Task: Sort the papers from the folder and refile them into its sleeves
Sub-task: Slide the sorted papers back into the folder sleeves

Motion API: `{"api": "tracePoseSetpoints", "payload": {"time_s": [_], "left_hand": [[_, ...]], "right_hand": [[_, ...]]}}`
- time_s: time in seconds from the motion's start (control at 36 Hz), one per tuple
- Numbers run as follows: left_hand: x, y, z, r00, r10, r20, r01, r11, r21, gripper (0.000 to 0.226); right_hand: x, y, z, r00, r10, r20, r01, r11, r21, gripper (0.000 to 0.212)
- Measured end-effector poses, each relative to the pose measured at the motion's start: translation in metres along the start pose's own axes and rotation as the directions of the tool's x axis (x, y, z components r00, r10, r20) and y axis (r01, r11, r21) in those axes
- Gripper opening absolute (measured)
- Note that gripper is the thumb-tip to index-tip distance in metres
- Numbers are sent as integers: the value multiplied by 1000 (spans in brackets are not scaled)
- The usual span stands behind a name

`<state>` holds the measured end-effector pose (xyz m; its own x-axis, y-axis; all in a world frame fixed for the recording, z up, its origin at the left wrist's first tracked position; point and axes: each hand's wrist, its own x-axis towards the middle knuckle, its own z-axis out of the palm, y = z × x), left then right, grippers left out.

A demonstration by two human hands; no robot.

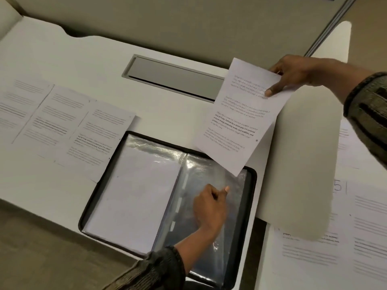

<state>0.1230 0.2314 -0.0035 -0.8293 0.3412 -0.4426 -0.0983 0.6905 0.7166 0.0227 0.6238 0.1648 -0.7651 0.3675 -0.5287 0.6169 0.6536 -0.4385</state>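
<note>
**Refiling a sheet.** The right hand [297, 73] pinches the top corner of a printed sheet [240, 120], thumb on the printed face and fingers hidden behind. This single-corner grip lets the page hang slanted, with its lower corner over the upper edge of the right sleeve [232, 248]. The left hand [209, 208] is curled, with thumb and forefinger nipping the clear film of that sleeve, apparently to lift the front layer and open a mouth for the page. Whether the film has parted cannot be told. The folder [253, 185] lies open and flat near the front edge of the desk [83, 59], so both sleeves face up. The left sleeve [134, 185] already holds a white page. A row of sheets [62, 122] lies overlapped to the folder's left, and more sheets [366, 227] lie to its right, presumably laid out for sorting. Insertion has not yet begun.
</note>
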Motion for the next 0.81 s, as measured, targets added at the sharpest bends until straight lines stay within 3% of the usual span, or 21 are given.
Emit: {"api": "tracePoseSetpoints", "payload": {"time_s": [0.11, 0.25, 0.5, 0.81], "left_hand": [[2, -3, -3, 997, 33, -71, -29, 998, 55, 22], [3, -10, -6, 992, 83, -90, -68, 986, 150, 40], [1, 0, -14, 985, 120, -124, -86, 964, 251, 36], [-6, 0, -17, 955, 280, -101, -230, 909, 348, 42]], "right_hand": [[1, -1, -6, 1000, 4, 6, -4, 1000, 9, 31], [5, 1, -9, 1000, 12, 13, -12, 1000, -10, 29], [17, 2, -6, 996, 44, 76, -43, 999, -20, 33], [26, -5, -18, 990, 80, 119, -76, 996, -38, 37]]}}
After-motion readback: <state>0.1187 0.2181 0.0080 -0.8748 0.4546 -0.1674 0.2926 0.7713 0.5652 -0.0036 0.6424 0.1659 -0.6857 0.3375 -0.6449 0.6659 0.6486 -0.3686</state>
